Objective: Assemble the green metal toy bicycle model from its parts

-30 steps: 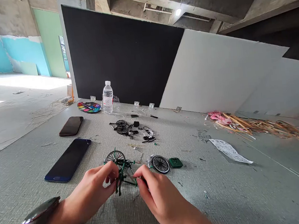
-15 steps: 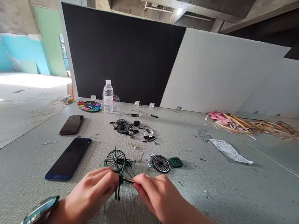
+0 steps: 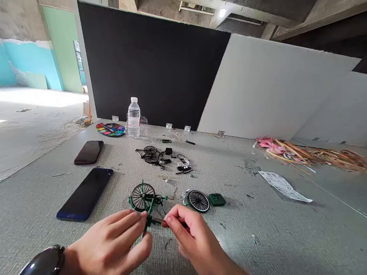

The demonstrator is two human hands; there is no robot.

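My left hand (image 3: 116,245), a watch on its wrist, grips the front end of a green model bicycle (image 3: 150,205) between thumb and fingers. One black-spoked wheel (image 3: 143,196) is on the bicycle, which lies on the table. My right hand (image 3: 196,240) is closed around a thin rod-like tool (image 3: 182,223), seemingly a small screwdriver, its tip touching the frame beside my left fingertips. The contact point is partly hidden by the fingers. To the right lie a loose wheel with a pale rim (image 3: 199,201) and a green box-shaped part (image 3: 217,199).
Two phones (image 3: 85,194) lie on the left, with a paint palette (image 3: 110,129) and a water bottle (image 3: 133,118) behind. Black model bicycle parts (image 3: 153,155) are scattered beyond the green one. A printed sheet (image 3: 284,186) and wood strips (image 3: 321,157) lie to the right.
My left hand has turned, its thumb and fingers now spread more visibly around the frame. My right hand has shifted its grip on the tool, whose dark handle now shows.
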